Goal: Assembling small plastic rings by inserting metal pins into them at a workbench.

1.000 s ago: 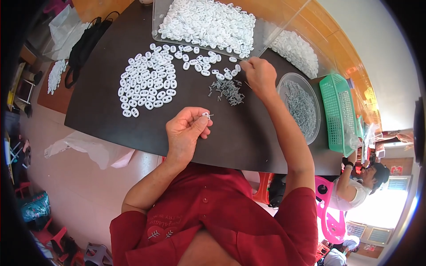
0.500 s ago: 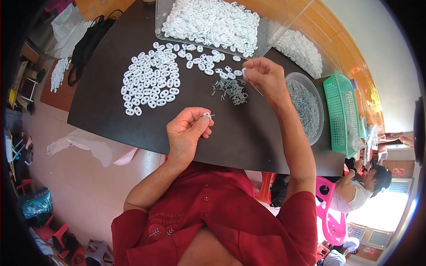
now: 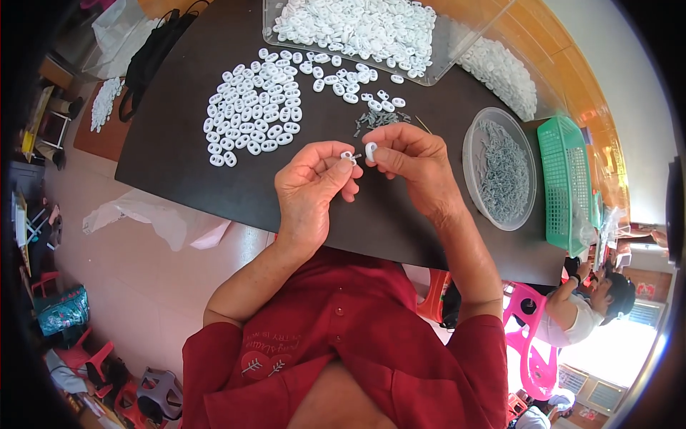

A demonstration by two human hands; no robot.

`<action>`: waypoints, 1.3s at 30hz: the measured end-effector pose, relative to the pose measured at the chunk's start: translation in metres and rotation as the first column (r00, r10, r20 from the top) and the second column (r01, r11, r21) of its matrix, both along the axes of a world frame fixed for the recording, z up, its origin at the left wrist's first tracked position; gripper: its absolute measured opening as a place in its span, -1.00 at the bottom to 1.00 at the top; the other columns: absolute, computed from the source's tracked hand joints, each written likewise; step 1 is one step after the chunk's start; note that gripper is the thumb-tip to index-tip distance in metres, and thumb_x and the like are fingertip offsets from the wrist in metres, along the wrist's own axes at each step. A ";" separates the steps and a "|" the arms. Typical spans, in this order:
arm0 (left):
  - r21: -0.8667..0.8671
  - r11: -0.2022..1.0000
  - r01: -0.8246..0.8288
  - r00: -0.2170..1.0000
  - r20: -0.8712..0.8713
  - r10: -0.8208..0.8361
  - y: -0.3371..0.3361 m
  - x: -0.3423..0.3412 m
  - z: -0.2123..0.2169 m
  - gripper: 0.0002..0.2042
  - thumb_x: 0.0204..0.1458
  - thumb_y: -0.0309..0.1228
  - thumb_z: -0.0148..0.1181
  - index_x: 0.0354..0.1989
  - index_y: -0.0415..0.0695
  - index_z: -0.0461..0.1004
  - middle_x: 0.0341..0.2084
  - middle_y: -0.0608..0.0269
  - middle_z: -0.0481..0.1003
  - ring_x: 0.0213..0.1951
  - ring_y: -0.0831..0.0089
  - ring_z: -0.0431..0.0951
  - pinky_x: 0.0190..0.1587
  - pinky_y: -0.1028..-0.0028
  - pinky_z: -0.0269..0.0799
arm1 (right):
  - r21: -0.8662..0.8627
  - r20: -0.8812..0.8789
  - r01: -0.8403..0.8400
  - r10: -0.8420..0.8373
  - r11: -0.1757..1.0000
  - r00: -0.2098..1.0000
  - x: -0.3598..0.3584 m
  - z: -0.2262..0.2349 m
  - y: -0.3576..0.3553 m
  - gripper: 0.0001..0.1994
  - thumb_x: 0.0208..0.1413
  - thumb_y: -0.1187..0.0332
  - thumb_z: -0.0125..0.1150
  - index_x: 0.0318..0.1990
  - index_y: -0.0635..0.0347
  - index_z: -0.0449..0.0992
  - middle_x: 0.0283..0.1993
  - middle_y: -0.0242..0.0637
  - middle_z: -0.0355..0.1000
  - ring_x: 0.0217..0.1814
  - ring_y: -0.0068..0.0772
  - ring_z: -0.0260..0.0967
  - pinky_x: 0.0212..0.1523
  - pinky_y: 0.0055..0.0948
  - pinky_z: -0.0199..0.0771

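My left hand (image 3: 316,182) pinches a small white plastic piece (image 3: 347,156) with a grey screw (image 3: 356,156) sticking out to the right. Close beside it, my right hand (image 3: 411,161) grips a white oval cap (image 3: 371,151) between thumb and fingers, its hollow side turned toward the screw. A slight gap seems to lie between cap and screw tip. Beyond the right hand is a small heap of grey screws (image 3: 377,119), partly covered by that hand. Loose white two-hole oval pieces (image 3: 388,106) lie just past the heap.
Many white oval pieces (image 3: 254,107) spread over the dark table (image 3: 179,171) at left. A clear bin (image 3: 443,64) of white parts stands at the back. On the right are a round tub (image 3: 532,189) of screws and a green basket (image 3: 561,189). A person (image 3: 582,307) sits beyond.
My right hand has come down and left from the screw heap with the white cap, up beside the left hand's piece. The view has shifted slightly.
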State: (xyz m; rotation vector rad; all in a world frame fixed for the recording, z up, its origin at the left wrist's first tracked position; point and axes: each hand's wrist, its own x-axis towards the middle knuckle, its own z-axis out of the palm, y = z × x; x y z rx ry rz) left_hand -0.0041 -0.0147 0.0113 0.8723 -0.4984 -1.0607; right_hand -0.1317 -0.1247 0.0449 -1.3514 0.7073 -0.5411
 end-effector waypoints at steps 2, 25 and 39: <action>-0.012 1.000 -0.008 1.000 -0.008 0.008 -0.001 -0.003 0.001 -0.86 0.06 -0.54 0.08 -0.22 -0.31 0.42 -0.46 0.16 0.50 -0.53 0.58 0.45 -0.49 0.62 0.36 | 0.014 0.021 0.047 -0.048 0.999 0.999 0.002 -0.001 0.006 -0.84 -0.04 0.50 0.21 -0.26 0.27 0.52 -0.44 -0.38 0.47 -0.45 -0.66 0.31 -0.47 -0.67 0.24; 0.013 1.000 -0.016 0.996 -0.090 0.017 0.003 -0.012 0.003 -0.87 0.11 -0.48 0.05 -0.27 -0.31 0.40 -0.46 0.11 0.52 -0.51 0.48 0.51 -0.50 0.56 0.39 | -0.047 0.066 0.262 -0.259 0.964 0.964 -0.009 -0.003 0.038 -0.87 -0.05 0.56 0.21 -0.29 0.32 0.49 -0.38 -0.30 0.48 -0.39 -0.61 0.37 -0.36 -0.64 0.34; 0.060 0.998 -0.029 0.998 0.052 0.025 0.007 -0.018 0.005 -0.89 0.06 -0.54 0.10 -0.24 -0.27 0.40 -0.49 0.24 0.50 -0.54 0.66 0.46 -0.54 0.70 0.32 | 0.203 0.094 0.335 -0.359 0.920 0.929 -0.004 -0.004 0.033 -0.87 -0.02 0.55 0.19 -0.28 0.36 0.49 -0.40 -0.20 0.49 -0.46 -0.56 0.38 -0.44 -0.65 0.31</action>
